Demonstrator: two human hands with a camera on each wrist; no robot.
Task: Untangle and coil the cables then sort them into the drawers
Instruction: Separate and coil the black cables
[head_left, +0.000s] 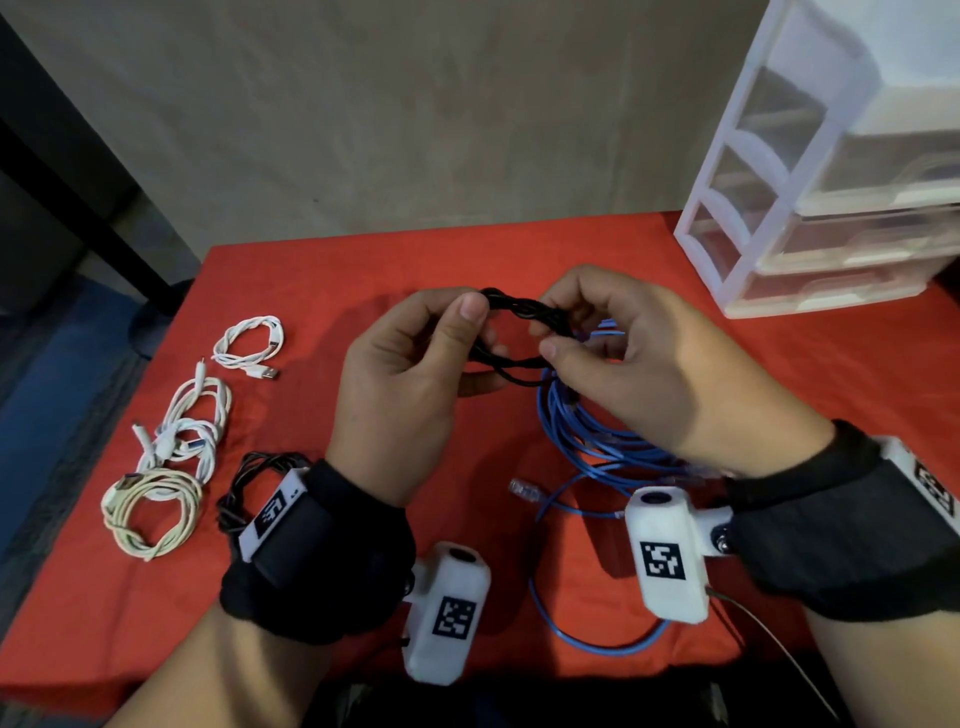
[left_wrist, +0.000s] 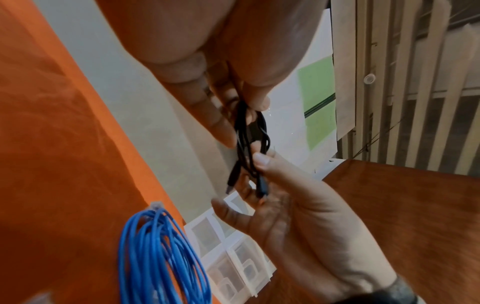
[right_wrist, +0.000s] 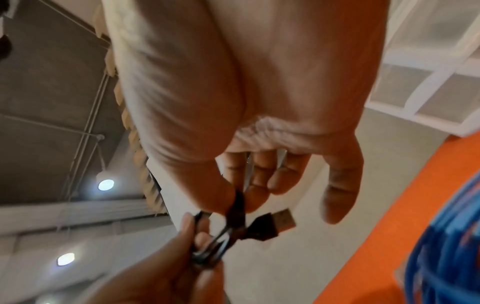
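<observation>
A coiled black cable (head_left: 511, 332) is pinched at one side by the left hand (head_left: 410, 384) and at the other by the right hand (head_left: 649, 358). It is held above the red-covered counter (head_left: 363, 270), over a blue cable (head_left: 587, 436).

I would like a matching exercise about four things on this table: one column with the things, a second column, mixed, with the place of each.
Things:
1. black cable
2. blue cable
3. drawer unit
4. white cables

Places:
A. far right corner of the red cloth
B. lying on the cloth beneath the right hand
C. held up between both hands
D. left side of the cloth, in small coils

Pairs: 1-C, 2-B, 3-A, 4-D
</observation>
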